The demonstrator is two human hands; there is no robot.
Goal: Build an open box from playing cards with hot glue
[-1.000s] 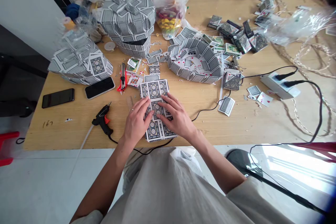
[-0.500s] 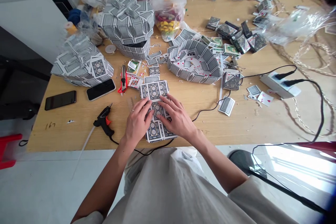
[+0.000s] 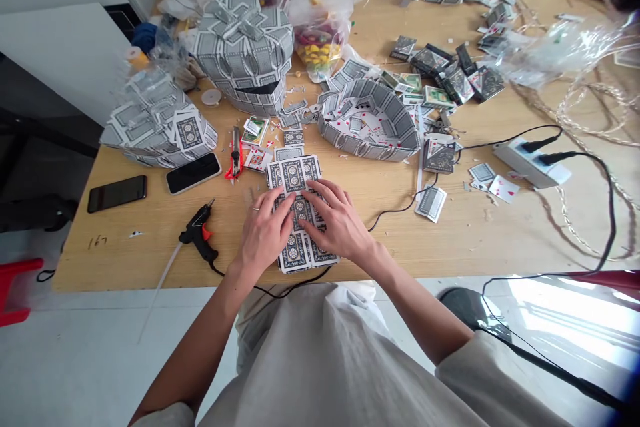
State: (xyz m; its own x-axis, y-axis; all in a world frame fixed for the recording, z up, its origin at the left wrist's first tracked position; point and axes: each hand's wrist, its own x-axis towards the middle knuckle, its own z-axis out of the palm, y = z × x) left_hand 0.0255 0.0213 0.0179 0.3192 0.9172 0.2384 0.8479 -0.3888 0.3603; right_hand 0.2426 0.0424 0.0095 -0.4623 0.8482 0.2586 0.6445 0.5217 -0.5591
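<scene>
A panel of overlapping playing cards (image 3: 295, 250), patterned backs up, lies flat near the table's front edge. My left hand (image 3: 264, 227) rests on its left side, fingers stretched over the middle cards. From the right, my right hand (image 3: 337, 217) lies on the same panel with its fingers spread. Both hands are open and press on the cards; neither grips anything I can see. To the left lies a black hot glue gun (image 3: 200, 230) with a glue stick in its back. Beyond the panel are a red utility knife (image 3: 235, 153) and a heart-shaped card box (image 3: 370, 123) holding loose cards.
Two phones (image 3: 117, 193) lie at the left, by card-covered boxes (image 3: 245, 47). A plastic bag of yellow pieces (image 3: 320, 40) stands behind. Black card packs (image 3: 445, 67) are heaped back right. A power strip (image 3: 533, 163) with black cables sits at the right.
My left fingers have shifted slightly to the right over the cards. The whole view has moved a little; the panel and the other things stay where they were.
</scene>
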